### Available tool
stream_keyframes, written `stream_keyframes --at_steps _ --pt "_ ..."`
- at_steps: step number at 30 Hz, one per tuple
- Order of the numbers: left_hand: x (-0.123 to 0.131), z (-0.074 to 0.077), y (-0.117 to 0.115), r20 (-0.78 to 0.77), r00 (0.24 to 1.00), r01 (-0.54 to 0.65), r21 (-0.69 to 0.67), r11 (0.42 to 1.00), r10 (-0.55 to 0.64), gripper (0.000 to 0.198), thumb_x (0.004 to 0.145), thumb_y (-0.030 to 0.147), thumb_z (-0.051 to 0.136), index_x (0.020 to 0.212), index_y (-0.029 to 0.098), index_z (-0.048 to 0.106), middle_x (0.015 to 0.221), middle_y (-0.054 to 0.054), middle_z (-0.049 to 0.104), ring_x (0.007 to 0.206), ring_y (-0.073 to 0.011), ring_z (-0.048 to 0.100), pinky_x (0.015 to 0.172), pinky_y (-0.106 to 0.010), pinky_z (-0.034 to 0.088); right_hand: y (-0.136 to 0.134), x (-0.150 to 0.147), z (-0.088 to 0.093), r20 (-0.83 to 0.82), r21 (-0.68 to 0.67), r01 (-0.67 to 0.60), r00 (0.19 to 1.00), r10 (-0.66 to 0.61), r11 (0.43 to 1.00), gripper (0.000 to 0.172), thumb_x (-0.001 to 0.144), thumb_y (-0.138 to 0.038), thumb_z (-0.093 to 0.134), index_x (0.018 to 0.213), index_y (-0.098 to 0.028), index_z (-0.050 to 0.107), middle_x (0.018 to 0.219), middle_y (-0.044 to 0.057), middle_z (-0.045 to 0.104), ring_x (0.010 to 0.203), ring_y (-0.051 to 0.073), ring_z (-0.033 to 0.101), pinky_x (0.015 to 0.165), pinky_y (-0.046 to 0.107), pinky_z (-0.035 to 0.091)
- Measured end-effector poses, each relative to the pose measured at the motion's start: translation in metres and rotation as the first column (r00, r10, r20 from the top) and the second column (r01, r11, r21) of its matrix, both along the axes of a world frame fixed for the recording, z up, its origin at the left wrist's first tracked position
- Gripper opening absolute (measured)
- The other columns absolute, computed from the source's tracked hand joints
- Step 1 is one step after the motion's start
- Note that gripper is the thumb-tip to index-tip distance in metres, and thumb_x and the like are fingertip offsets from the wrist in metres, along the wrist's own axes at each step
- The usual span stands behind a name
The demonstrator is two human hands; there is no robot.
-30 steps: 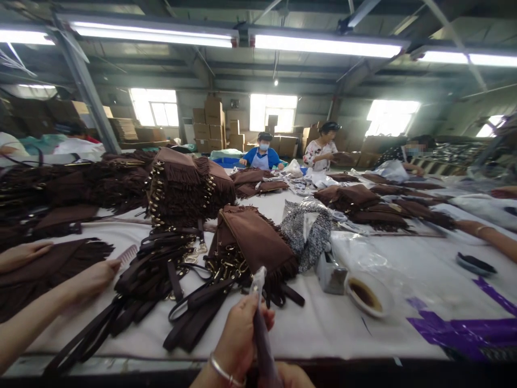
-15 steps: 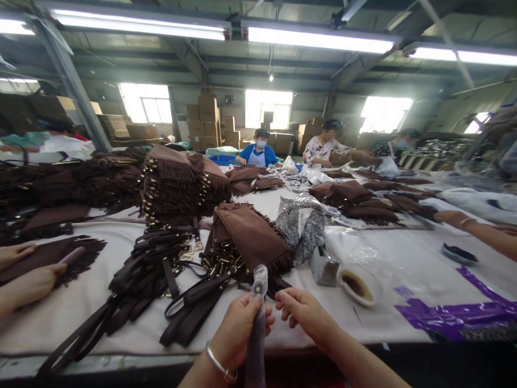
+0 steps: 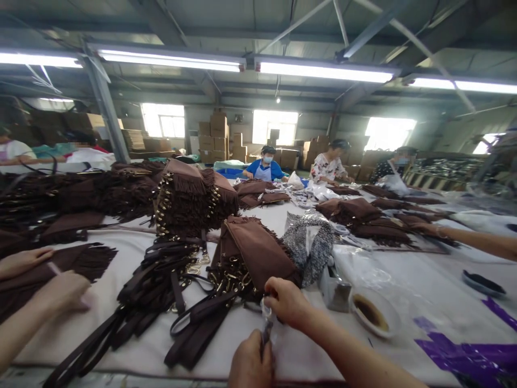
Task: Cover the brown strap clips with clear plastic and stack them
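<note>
At the bottom centre, my left hand (image 3: 251, 360) is closed around a dark strap (image 3: 266, 330) in a clear plastic sleeve. Just above it, my right hand (image 3: 287, 303) pinches the strap's upper end, its fingertips partly hiding that end. Right behind my hands lies a stack of brown fringed bags (image 3: 262, 250) with gold clasps along its front. Loose dark straps (image 3: 202, 330) with gold hooks spread out to the left of my hands.
A taller bag stack (image 3: 183, 202) stands behind the straps. To the right are a speckled cloth (image 3: 297, 240), a metal box (image 3: 336, 291), a bowl of brown liquid (image 3: 374, 315) and purple tape (image 3: 464, 355). A co-worker's hands (image 3: 60, 296) work on a bag at left; another person's arm (image 3: 480, 241) reaches in from the right.
My right hand has come in to the strap's upper end and now pinches it. My left hand sits lower in the view, still around the strap. The view has tilted up slightly.
</note>
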State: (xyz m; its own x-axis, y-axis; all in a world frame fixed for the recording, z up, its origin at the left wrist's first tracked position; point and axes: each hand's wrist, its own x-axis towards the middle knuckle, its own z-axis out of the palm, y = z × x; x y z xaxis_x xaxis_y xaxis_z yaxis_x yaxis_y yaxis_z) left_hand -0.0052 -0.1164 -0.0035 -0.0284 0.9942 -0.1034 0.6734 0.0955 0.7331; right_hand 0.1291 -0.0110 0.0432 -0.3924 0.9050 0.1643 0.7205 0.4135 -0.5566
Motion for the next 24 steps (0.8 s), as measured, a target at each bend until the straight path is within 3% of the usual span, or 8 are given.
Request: stream_keyframes --at_steps 5,9,12,15,20,22,24 --pt "0.000 -0.003 0.006 -0.017 1.000 -0.011 -0.024 1.000 0.010 0.015 0.084 0.022 0.041 0.070 0.023 0.046 0.072 -0.010 0.068 0.069 -0.0229 0.063 0.060 -0.031 0.032 0.002 -0.003 0.012 0.146 0.103 -0.170 0.977 0.155 0.980 0.007 0.078 -0.018 0.058 0.073 -0.019 0.062 0.084 0.004 0.064 0.081 0.018 0.056 0.073 0.029 0.037" --pt "0.000 -0.012 0.012 0.266 0.961 -0.054 -0.094 0.994 0.078 0.010 0.081 0.022 0.046 0.071 0.024 0.045 0.066 -0.005 0.066 0.061 -0.0201 0.062 0.056 -0.029 0.037 0.006 -0.011 0.009 0.242 0.320 -0.250 0.954 0.176 0.914 0.010 0.086 -0.018 0.051 0.081 -0.019 0.059 0.098 0.006 0.063 0.091 0.020 0.054 0.083 0.032 0.035" --pt "0.001 -0.015 0.017 0.517 0.846 -0.043 -0.183 0.982 0.133 0.010 0.078 0.029 0.054 0.075 0.022 0.048 0.061 -0.002 0.064 0.056 -0.0194 0.062 0.052 -0.028 0.041 0.012 -0.014 0.000 0.218 0.376 -0.213 0.966 0.137 0.902 0.011 0.089 -0.015 0.046 0.085 -0.018 0.056 0.092 0.006 0.062 0.087 0.019 0.055 0.080 0.030 0.036" --pt "0.002 -0.010 0.025 0.700 0.687 -0.029 -0.241 0.970 0.194 0.027 0.075 0.044 0.063 0.079 0.019 0.053 0.062 -0.003 0.065 0.058 -0.0199 0.063 0.054 -0.029 0.043 0.020 -0.016 -0.007 0.175 0.361 -0.159 0.979 0.101 0.919 0.016 0.091 -0.017 0.042 0.082 -0.017 0.055 0.080 0.006 0.061 0.077 0.019 0.056 0.072 0.029 0.036" --pt "0.006 0.007 0.037 0.863 0.406 0.099 -0.368 0.925 0.300 0.050 0.071 0.065 0.060 0.086 0.019 0.051 0.066 -0.002 0.063 0.054 -0.0170 0.061 0.049 -0.027 0.042 0.031 -0.020 -0.013 0.097 0.331 -0.070 0.994 0.040 0.941 0.016 0.091 -0.022 0.044 0.079 -0.019 0.055 0.077 0.005 0.063 0.073 0.018 0.058 0.068 0.028 0.035" --pt "0.008 0.010 0.038 0.875 0.378 0.132 -0.373 0.918 0.301 0.048 0.071 0.065 0.060 0.083 0.020 0.049 0.058 0.003 0.055 0.047 -0.0126 0.053 0.045 -0.025 0.040 0.034 -0.020 -0.015 0.041 0.303 0.001 0.999 -0.014 0.953 0.017 0.090 -0.024 0.045 0.077 -0.020 0.054 0.074 0.004 0.063 0.071 0.018 0.059 0.066 0.027 0.035" --pt "0.008 0.010 0.037 0.869 0.405 0.141 -0.368 0.919 0.286 0.044 0.071 0.062 0.062 0.080 0.021 0.049 0.053 0.008 0.047 0.041 -0.0085 0.044 0.042 -0.023 0.038 0.035 -0.016 -0.017 -0.028 0.267 0.097 0.995 -0.093 0.959 0.019 0.091 -0.027 0.044 0.077 -0.020 0.054 0.071 0.004 0.063 0.068 0.018 0.059 0.065 0.028 0.035"
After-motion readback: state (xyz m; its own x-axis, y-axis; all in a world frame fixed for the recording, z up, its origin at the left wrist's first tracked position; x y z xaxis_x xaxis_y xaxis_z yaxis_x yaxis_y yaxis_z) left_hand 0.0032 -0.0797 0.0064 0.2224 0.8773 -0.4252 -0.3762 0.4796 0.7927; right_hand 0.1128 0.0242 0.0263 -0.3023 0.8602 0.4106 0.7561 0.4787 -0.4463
